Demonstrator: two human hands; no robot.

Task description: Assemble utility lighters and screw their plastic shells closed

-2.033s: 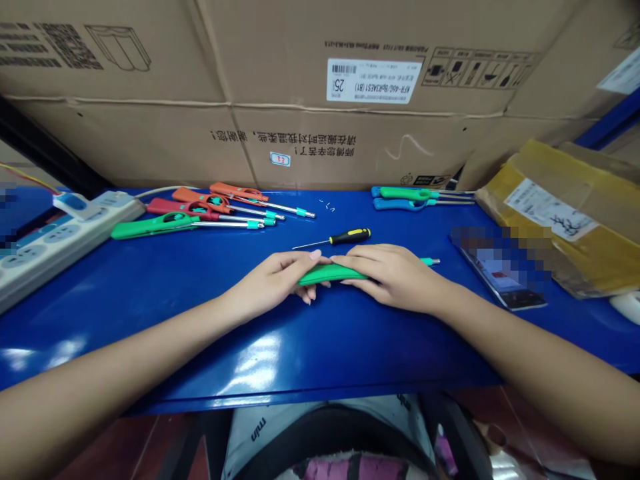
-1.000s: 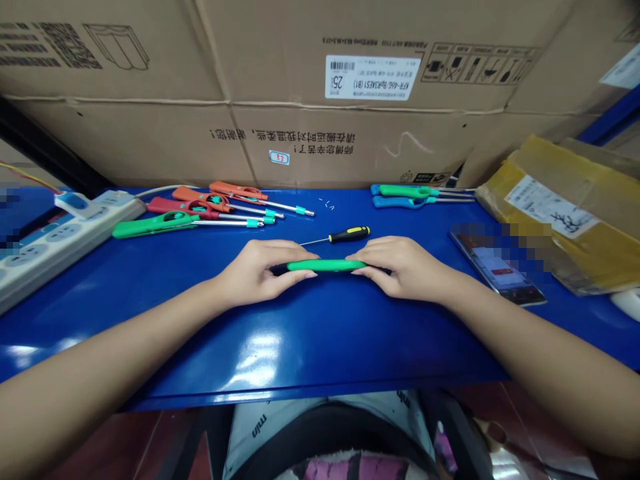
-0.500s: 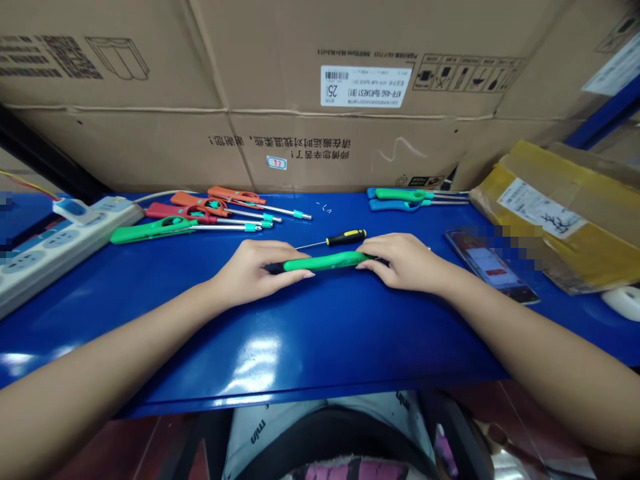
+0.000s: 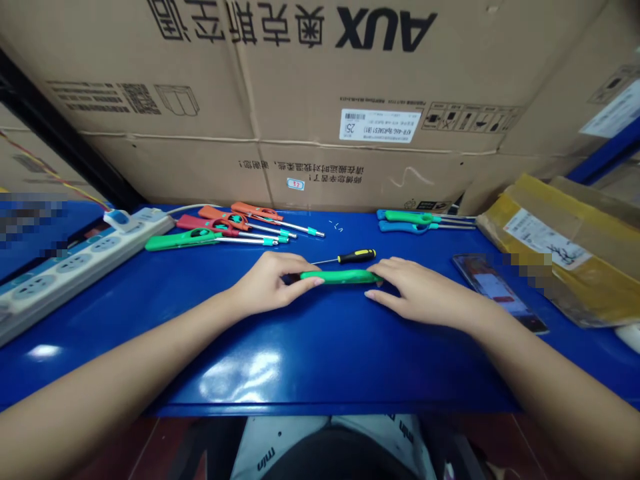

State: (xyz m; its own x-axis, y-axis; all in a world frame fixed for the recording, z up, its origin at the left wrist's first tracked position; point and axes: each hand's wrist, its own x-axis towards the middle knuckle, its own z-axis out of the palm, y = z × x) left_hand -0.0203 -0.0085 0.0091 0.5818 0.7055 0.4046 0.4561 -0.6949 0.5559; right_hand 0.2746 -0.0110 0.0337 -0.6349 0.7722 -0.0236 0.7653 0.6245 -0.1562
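A green long-neck lighter is held level above the blue tabletop, seen edge-on. My left hand is closed round its left end, where a dark part shows between thumb and fingers. My right hand has its fingers curled against the lighter's right end, with the thumb lifted a little away below it. The fingers of both hands partly cover the lighter's ends. Just behind it lies a screwdriver with a black and yellow handle.
Several green, red and orange lighters lie at the left beside a white power strip. More blue and green lighters lie at the back right. A phone and a yellow-taped package are at the right. A large carton stands behind.
The view has tilted up, showing more of the carton. My right thumb has come away from the lighter, which it pinched before. My left hand keeps its hold.
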